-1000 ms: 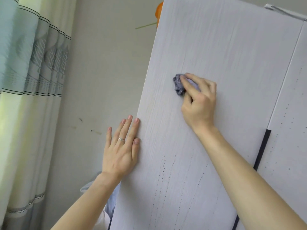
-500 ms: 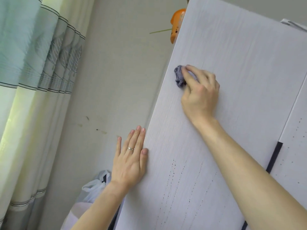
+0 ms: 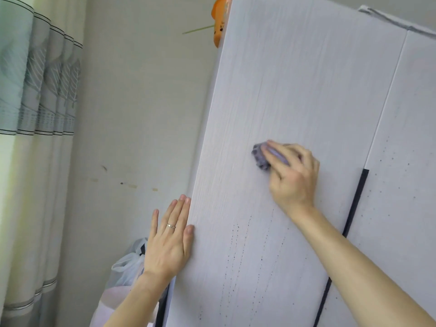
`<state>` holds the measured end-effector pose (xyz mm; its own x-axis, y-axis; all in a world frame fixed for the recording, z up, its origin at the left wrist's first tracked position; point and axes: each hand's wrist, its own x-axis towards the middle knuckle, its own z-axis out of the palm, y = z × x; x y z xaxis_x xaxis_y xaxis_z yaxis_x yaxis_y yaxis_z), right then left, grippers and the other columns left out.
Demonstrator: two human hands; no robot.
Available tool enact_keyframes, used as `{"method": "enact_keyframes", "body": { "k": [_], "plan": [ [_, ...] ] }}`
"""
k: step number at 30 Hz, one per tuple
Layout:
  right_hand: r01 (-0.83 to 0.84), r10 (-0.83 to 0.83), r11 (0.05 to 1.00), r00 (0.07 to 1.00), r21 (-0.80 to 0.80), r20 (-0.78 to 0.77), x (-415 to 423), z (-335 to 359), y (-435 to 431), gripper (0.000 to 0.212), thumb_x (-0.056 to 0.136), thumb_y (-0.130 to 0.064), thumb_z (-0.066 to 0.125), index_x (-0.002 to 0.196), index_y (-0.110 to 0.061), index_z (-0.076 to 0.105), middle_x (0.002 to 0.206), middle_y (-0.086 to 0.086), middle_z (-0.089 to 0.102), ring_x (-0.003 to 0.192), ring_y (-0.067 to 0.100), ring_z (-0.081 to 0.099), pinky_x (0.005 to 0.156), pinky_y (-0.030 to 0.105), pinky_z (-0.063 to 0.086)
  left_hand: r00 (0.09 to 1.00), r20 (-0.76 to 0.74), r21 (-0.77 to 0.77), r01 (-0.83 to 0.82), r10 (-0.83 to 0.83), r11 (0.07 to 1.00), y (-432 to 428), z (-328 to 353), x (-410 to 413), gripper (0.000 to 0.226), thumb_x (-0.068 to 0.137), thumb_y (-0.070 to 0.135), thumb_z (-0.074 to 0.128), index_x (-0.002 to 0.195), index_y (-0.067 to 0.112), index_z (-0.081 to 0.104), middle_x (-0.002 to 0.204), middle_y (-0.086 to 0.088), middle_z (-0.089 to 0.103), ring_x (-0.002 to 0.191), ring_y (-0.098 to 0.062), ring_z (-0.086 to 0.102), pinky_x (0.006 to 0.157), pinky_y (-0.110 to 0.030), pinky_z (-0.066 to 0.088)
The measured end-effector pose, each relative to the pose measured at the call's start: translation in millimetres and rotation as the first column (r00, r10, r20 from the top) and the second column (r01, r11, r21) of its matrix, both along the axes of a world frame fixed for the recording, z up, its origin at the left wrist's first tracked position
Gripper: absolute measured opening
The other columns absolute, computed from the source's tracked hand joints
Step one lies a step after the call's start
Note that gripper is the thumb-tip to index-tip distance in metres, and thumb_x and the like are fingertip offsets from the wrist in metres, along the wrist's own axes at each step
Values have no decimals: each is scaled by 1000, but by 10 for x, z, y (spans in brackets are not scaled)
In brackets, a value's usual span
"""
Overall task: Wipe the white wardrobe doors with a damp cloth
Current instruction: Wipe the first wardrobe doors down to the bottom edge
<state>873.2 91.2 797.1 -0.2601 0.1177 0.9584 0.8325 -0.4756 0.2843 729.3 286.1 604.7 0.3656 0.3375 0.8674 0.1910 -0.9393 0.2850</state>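
Mid-wipe on the wardrobe door (image 3: 295, 90): right hand (image 3: 292, 178) curled round the bunched purple cloth (image 3: 259, 156), pressing it to mid-panel. Left hand (image 3: 169, 241) flat, fingers straight, bracing the door's left edge. Next, likely: work down to the dark specks (image 3: 236, 232) below. Cloth mostly under fingers; door bottom cut off; dampness unclear.

matt white wood-grain wardrobe door (image 3: 295, 95), crumpled purple cloth (image 3: 259, 156), thin translucent plastic bag (image 3: 128, 267), woven patterned curtain (image 3: 35, 90).

White wardrobe door (image 3: 295, 90), purple cloth (image 3: 259, 158) against it
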Motion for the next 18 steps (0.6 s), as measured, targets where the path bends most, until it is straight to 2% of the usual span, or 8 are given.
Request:
{"method": "enact_keyframes", "body": {
  "k": [2, 4, 8, 10, 12, 14, 16, 18],
  "plan": [
    [-47, 73, 986, 984, 159, -163, 24, 122, -5, 40, 87, -2, 55, 117, -21, 75, 121, -4, 69, 107, 23, 50, 86, 42, 45, 1000, 14, -13, -2, 2, 1000, -13, 6, -1, 54, 109, 36, 11, 161, 24, 10, 162, 0, 32, 148, -20, 29, 122, -46, 11],
    [-80, 104, 986, 981, 145, -164, -13, -109, 75, 41, 89, 3, 55, 119, -16, 74, 120, 0, 69, 106, 27, 51, 87, 43, 47, 1000, 11, -22, 2, -2, 1000, -32, 8, 6, 55, 109, 36, 11, 160, 19, 16, 162, -1, 33, 147, -20, 28, 122, -46, 11],
    [-129, 121, 983, 990, -128, -69, -172, -1149, 97, 33, 95, 0, 57, 122, -13, 72, 121, 1, 68, 106, 25, 53, 87, 36, 48, 1000, -8, -38, -22, 22, 999, -46, -1, 14, 56, 108, 38, 10, 159, 16, 19, 162, -2, 32, 148, -20, 27, 119, -56, 20],
    [-88, 86, 951, 996, -297, -19, -176, -1514, -50, 37, 94, -2, 59, 125, -19, 71, 123, -2, 66, 108, 22, 54, 83, 34, 48, 999, -11, -27, -43, 43, 999, -53, -13, 2, 56, 108, 38, 12, 159, 15, 18, 163, -2, 30, 148, -21, 28, 118, -59, 24],
    [-50, 50, 922, 999, -384, -9, -75, -1503, -217, 44, 93, -5, 57, 128, -29, 68, 125, -3, 59, 107, 22, 55, 79, 34, 46, 998, 22, 44, -67, 66, 997, -53, -6, -8, 56, 107, 34, 18, 161, 18, 13, 166, -4, 24, 149, -23, 26, 119, -58, 19],
    [-25, 16, 941, 999, -337, -31, 37, -1202, -336, 44, 93, -7, 55, 126, -32, 68, 122, -2, 57, 104, 25, 57, 80, 37, 46, 995, 69, 195, -85, 73, 977, -44, 19, -29, 63, 102, 19, 29, 162, 23, 9, 168, -4, 12, 153, -22, 17, 122, -55, 8],
    [-32, 15, 988, 993, -149, -113, 156, -790, -452, 38, 94, -9, 53, 121, -28, 72, 118, 2, 63, 103, 27, 58, 84, 41, 47, 992, 85, 368, -122, 97, 922, -45, 84, -58, 76, 91, 5, 31, 161, 25, 11, 170, -3, 4, 156, -19, 7, 123, -55, 2],
    [-47, 64, 996, 965, 72, -254, 263, -421, -565, 36, 92, -9, 53, 117, -24, 75, 118, 4, 65, 105, 25, 53, 88, 44, 47, 990, 69, 443, -140, 122, 885, -68, 184, -81, 77, 88, 6, 30, 161, 25, 13, 170, -2, 4, 156, -18, 5, 123, -56, 2]
  ]
}}
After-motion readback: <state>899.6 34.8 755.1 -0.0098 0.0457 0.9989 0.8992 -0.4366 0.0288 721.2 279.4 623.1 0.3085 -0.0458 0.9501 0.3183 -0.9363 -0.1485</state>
